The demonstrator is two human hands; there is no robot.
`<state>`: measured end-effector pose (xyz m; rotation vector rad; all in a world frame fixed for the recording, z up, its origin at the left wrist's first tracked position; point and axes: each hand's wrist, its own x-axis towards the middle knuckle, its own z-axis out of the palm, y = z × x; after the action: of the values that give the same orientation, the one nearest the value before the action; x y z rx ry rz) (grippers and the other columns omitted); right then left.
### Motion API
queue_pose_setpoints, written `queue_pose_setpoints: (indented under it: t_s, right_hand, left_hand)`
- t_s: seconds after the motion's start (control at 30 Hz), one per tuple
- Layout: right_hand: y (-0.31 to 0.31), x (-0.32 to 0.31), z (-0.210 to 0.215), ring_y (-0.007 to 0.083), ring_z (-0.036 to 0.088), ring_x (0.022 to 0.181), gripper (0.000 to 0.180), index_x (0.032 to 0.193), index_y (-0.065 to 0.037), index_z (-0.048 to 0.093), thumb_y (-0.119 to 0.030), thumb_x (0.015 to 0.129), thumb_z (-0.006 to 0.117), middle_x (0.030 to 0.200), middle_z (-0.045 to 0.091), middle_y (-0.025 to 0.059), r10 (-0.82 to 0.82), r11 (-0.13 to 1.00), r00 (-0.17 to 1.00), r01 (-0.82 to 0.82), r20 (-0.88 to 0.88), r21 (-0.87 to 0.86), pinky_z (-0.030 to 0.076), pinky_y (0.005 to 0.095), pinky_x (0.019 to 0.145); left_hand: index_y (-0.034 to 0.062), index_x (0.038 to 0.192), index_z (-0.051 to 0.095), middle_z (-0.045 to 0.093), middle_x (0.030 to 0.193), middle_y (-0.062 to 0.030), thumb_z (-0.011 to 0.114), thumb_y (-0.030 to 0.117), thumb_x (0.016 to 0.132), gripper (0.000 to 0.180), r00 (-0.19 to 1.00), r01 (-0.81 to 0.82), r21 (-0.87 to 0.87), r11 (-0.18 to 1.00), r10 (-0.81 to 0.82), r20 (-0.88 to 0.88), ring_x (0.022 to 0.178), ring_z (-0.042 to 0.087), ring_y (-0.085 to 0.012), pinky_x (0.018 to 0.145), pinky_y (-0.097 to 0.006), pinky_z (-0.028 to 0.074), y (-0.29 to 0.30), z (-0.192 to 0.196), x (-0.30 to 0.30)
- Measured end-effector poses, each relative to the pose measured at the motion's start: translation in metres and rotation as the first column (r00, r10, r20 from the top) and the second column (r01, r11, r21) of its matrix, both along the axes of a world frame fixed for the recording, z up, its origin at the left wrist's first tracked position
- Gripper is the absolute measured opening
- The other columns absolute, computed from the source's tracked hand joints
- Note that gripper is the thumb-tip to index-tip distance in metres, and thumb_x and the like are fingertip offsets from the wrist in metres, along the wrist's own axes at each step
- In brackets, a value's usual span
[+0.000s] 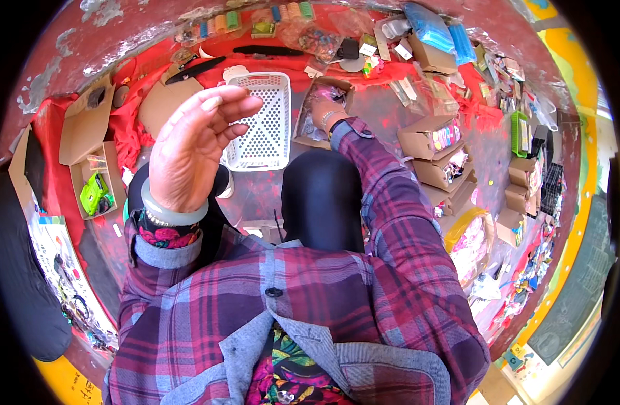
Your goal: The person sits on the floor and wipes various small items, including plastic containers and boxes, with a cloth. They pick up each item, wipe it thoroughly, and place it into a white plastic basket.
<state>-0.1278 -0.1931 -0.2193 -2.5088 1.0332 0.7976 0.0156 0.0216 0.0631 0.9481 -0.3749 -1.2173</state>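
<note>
My left hand is raised in front of the white plastic basket, palm turned inward. Its fingers are loosely curved and apart, and I see nothing held in them. A pale bangle circles that wrist. The basket is rectangular, with a perforated bottom, and stands beyond my knees. Just right of it, my right hand reaches down into a small cardboard box. The fingers of that hand are hidden, so what they touch does not show. Something with clear plastic wrapping lies inside the box.
Stacked cardboard boxes with small colourful goods stand at right. An open carton holding a bright green item is at left. Blue plastic packs sit at the back right. Red cloth and loose cardboard lie along the back.
</note>
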Motion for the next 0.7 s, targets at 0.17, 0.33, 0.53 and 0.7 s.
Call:
queue_pose_setpoints:
  t_s: [0.17,0.33,0.53,0.7]
  right_hand:
    - [-0.031,-0.014,-0.032,0.0314,0.053,0.103,0.038,0.114,-0.006,0.051,-0.023,0.080,0.046,0.111,0.055,0.0177,0.228,0.973,0.974,-0.228,0.011,0.044,0.043,0.0399,0.086]
    - [-0.042,-0.053,0.058,0.0240,0.059,0.092,0.044,0.109,-0.006,0.058,-0.026,0.070,0.061,0.102,0.062,0.0131,-0.231,0.954,0.836,0.094,0.499,0.283,0.045,0.0307,0.082]
    - [-0.039,-0.244,0.118,0.0147,0.058,0.080,0.027,0.097,-0.005,0.064,-0.014,0.074,0.054,0.087,0.065,0.0070,-0.605,0.785,0.618,0.356,0.503,0.507,0.045,0.0262,0.075]
    - [0.041,-0.357,0.090,0.0111,0.059,0.074,0.016,0.082,0.001,0.065,-0.003,0.077,0.050,0.078,0.064,0.0044,-0.833,0.550,0.416,0.537,0.366,0.640,0.046,0.0247,0.071]
  left_hand:
    - [-0.0013,0.113,0.049,0.056,0.110,-0.0155,0.041,0.025,0.089,0.036,0.997,0.076,-0.003,0.997,-0.076,0.028,0.106,0.052,-0.0224,0.090,-0.033,0.037,-0.007,-0.009,-0.002]
    - [-0.0004,0.110,0.052,0.059,0.106,-0.0141,0.042,0.023,0.089,0.033,0.997,0.076,0.002,0.997,-0.076,0.028,0.104,0.053,-0.0203,0.087,-0.030,0.038,-0.002,-0.019,-0.001]
    - [-0.0021,0.114,0.049,0.055,0.114,-0.0161,0.040,0.023,0.090,0.036,0.987,0.159,-0.027,0.987,-0.160,-0.024,0.108,0.051,-0.0215,0.090,-0.031,0.038,-0.007,-0.030,-0.005]
    - [-0.0027,0.115,0.049,0.054,0.115,-0.0164,0.040,0.023,0.090,0.037,0.984,0.175,0.004,0.985,-0.175,-0.019,0.110,0.049,-0.0222,0.092,-0.031,0.037,-0.007,-0.032,-0.011]
